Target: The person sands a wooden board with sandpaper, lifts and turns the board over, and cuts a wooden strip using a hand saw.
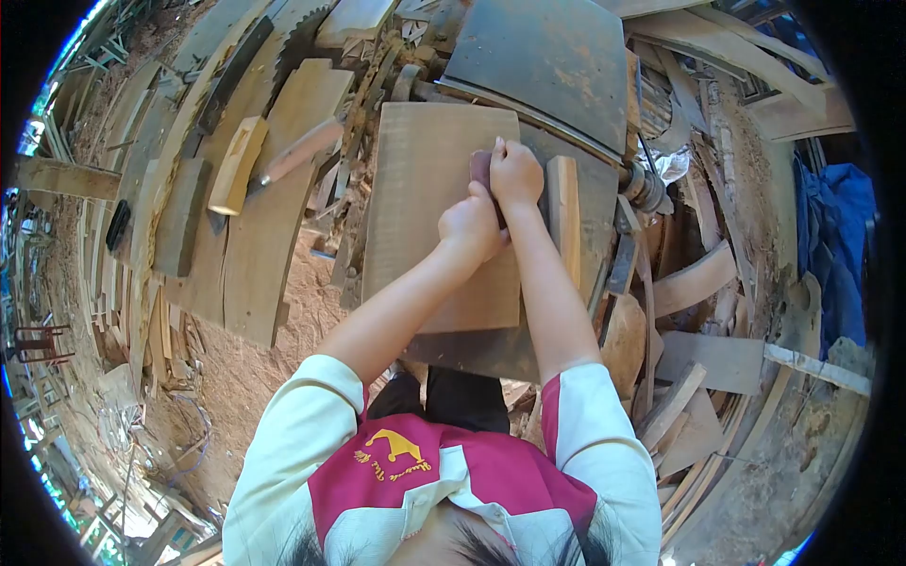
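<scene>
Light-brown wooden board (415, 208), roughly rectangular, lying flat on a dark surface (472, 351); at its upper right part, a small dark-brown block (480, 168) (largely hidden by the left hand (470, 224) and right hand (518, 177) gripping it).

Head-worn view, facing steeply downward

The broad board (415, 208) was of wood, smooth and matt, with fine grain. The small dark-brown block (480, 168) over it had a dull face; its material could not be told. To the right, the wooden strip (564, 212) was matt. The far plate (538, 57) appeared to be dark metal, with a slight sheen and rust-coloured patches. At far left, the saw blade (295, 47) was of dull, dark metal. The blue sheet (838, 245), right, was crumpled, either cloth or plastic; the near shirt (302, 424) was matt cloth.
</scene>
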